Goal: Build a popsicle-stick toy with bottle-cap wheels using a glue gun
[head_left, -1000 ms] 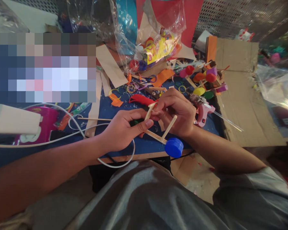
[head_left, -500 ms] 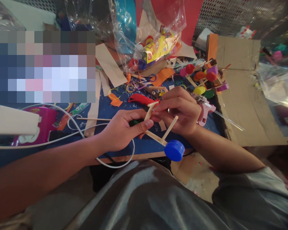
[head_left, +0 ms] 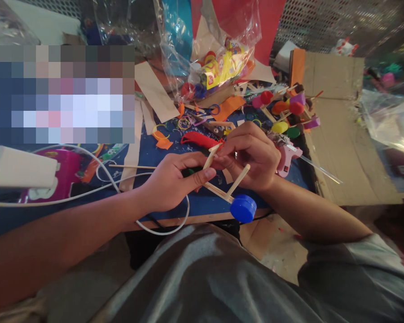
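Wooden frame [head_left: 218, 191] of thin sticks, seen in the head view: raised near the front edge of the blue surface [head_left: 205, 208], with a blue cap [head_left: 243, 208] at its lower right end. Left grip [head_left: 170, 181] clamped on the frame, thumb across the sticks, fingers behind. Right grip [head_left: 254, 157] with fingertips drawn together on the frame's upper end, beside a short crosspiece [head_left: 215, 147]; exact contact partly hidden by the fingers. To work well here, probably best to brace the frame firmly with the left thumb and apply only light fingertip pressure at the upper end, close to the joint. Avoid twisting: likely to strain the thin joints. Keep the right palm off the slanting free stick [head_left: 238, 181], close by, and leave room for the cap to hang without knocking against the surface edge. Mind also the white cable [head_left: 187, 215], looped just below the left wrist, and the pink glue gun [head_left: 287, 159] beyond the right grip.
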`<move>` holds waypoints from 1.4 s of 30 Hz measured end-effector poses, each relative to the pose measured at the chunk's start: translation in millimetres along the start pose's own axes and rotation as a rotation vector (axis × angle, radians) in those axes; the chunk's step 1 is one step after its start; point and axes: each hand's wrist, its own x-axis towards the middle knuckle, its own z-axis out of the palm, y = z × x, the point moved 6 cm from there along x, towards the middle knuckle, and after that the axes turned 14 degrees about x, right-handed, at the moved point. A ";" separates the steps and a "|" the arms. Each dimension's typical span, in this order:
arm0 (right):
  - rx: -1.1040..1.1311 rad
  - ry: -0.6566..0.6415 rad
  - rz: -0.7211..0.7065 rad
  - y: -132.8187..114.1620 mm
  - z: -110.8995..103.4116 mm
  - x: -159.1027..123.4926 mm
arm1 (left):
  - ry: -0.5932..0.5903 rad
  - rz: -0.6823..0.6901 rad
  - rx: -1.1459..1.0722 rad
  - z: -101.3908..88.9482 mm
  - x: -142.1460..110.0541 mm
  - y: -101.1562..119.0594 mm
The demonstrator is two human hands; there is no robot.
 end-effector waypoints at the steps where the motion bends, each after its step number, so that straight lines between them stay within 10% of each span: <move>1: 0.002 -0.008 0.004 -0.1 0.5 -0.2 | -0.001 0.004 0.001 0.1 -0.1 0.1; 42: -0.166 -0.082 0.005 -8.7 6.0 -1.0 | -0.070 -0.142 -0.132 5.9 -0.4 -4.2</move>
